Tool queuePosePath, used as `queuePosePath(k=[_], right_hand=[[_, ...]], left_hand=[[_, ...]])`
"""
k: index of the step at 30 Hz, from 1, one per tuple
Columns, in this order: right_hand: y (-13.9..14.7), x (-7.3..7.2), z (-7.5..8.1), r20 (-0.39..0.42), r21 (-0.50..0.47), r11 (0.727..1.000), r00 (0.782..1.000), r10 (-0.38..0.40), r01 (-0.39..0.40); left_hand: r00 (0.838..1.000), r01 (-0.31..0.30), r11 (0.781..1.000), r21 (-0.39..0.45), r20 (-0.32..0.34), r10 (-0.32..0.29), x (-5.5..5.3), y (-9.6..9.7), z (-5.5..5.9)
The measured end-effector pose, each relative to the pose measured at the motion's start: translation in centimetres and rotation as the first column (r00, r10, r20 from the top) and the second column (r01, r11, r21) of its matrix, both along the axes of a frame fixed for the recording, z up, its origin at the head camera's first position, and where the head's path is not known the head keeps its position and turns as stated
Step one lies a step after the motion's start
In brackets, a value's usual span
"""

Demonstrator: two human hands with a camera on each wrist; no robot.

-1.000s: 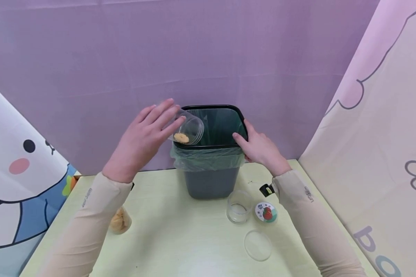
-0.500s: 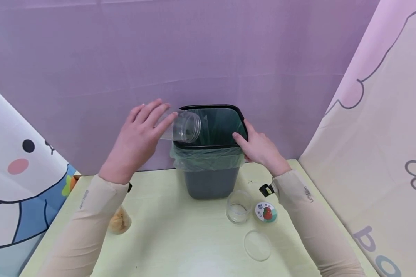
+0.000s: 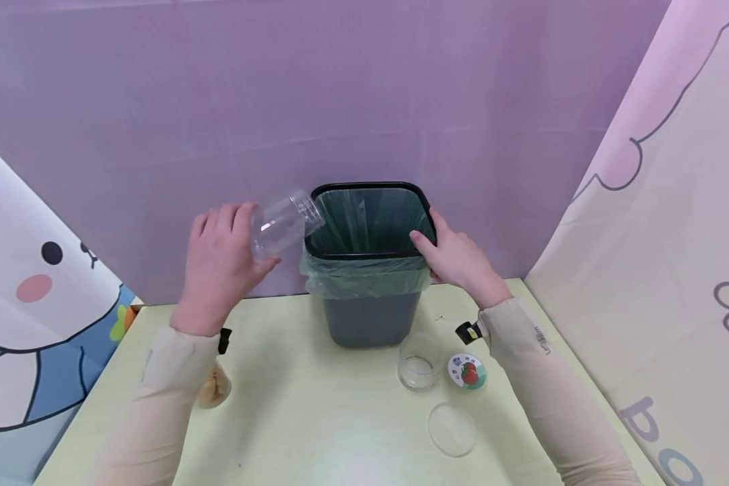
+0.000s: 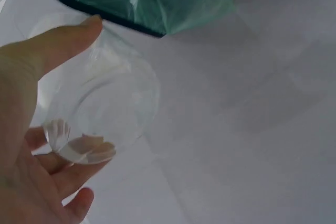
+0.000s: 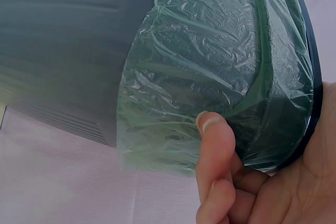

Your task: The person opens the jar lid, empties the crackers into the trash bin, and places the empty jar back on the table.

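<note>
My left hand [image 3: 220, 263] holds a clear plastic jar [image 3: 282, 223], tilted with its open mouth up and to the right, by the left rim of a trash bin [image 3: 373, 320]. In the left wrist view the thumb and fingers wrap the transparent jar [image 4: 113, 93], and nothing shows inside it. My right hand [image 3: 458, 260] grips the bin's right rim, thumb inside and fingers outside. A green bag [image 3: 364, 277] lines the bin and folds over its rim. The right wrist view shows curled fingers against the bag's fold [image 5: 194, 77].
On the table [image 3: 316, 418], right of centre, stand a clear open jar [image 3: 419, 364], a round lid with a strawberry picture [image 3: 466, 372] and a clear disc [image 3: 451, 430]. A container of tan food [image 3: 214, 388] is partly hidden by the left forearm. A purple cloth [image 3: 364, 94] hangs behind the bin.
A tan piece seen in the jar a second ago is gone from it. My left hand has drawn the jar left, out of the bin's mouth, and turned it mouth-up. The right hand stays put.
</note>
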State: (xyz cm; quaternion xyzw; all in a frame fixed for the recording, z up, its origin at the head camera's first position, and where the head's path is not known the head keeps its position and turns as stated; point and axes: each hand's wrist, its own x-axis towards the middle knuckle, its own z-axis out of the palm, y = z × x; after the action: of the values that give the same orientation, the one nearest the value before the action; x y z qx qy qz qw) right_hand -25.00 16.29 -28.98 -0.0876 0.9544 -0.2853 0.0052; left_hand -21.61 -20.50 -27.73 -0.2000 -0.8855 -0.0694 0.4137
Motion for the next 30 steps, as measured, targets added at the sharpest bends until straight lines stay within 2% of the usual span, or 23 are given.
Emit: queuePosePath(k=[4, 6, 8, 10, 13, 16, 18, 20, 23, 26, 30], right_hand=[[0.1, 0.0, 0.0, -0.001, 0.000, 1.000, 1.000, 0.001, -0.001], [0.1, 0.0, 0.0, 0.000, -0.001, 1.000, 1.000, 0.001, -0.001], [0.2, 0.0, 0.0, 0.001, -0.002, 1.000, 1.000, 0.000, 0.000], [0.2, -0.1, 0.0, 0.002, -0.003, 1.000, 1.000, -0.001, 0.001], [0.2, -0.1, 0.0, 0.002, -0.002, 1.000, 1.000, -0.001, 0.001], [0.3, -0.1, -0.1, 0.001, -0.001, 1.000, 1.000, -0.003, 0.003], [0.3, -0.1, -0.2, -0.001, -0.001, 1.000, 1.000, -0.003, 0.003], [0.3, -0.1, -0.2, -0.001, -0.003, 1.000, 1.000, -0.004, 0.004], [0.3, -0.1, -0.3, -0.004, -0.007, 1.000, 1.000, -0.003, 0.003], [0.4, -0.1, -0.3, -0.006, -0.009, 1.000, 1.000, -0.003, 0.003], [0.4, 0.0, -0.2, -0.003, -0.008, 1.000, 1.000, -0.002, 0.002]], left_hand=[[0.999, -0.035, 0.994, 0.099, 0.041, 0.031, 0.0, 0.1, -1.0], [0.995, -0.052, 0.985, 0.164, 0.098, 0.036, 0.1, 0.2, -1.4], [0.984, -0.068, 0.967, 0.247, 0.175, 0.024, 0.0, 0.2, -1.8], [0.966, -0.083, 0.940, 0.332, 0.257, -0.006, -0.1, 0.1, -2.4], [0.929, -0.106, 0.890, 0.443, 0.362, -0.070, -0.2, -0.2, -3.4], [0.893, -0.128, 0.845, 0.519, 0.431, -0.129, -0.4, -0.4, -4.7], [0.878, -0.138, 0.821, 0.554, 0.452, -0.157, -0.5, -0.4, -5.6], [0.869, -0.138, 0.801, 0.582, 0.459, -0.184, -0.5, -0.5, -6.6], [0.857, -0.126, 0.761, 0.636, 0.457, -0.240, -0.5, -0.5, -8.2], [0.833, -0.114, 0.713, 0.692, 0.458, -0.311, -0.6, -0.5, -9.9], [0.791, -0.140, 0.646, 0.750, 0.478, -0.383, -0.7, -0.3, -12.1]])
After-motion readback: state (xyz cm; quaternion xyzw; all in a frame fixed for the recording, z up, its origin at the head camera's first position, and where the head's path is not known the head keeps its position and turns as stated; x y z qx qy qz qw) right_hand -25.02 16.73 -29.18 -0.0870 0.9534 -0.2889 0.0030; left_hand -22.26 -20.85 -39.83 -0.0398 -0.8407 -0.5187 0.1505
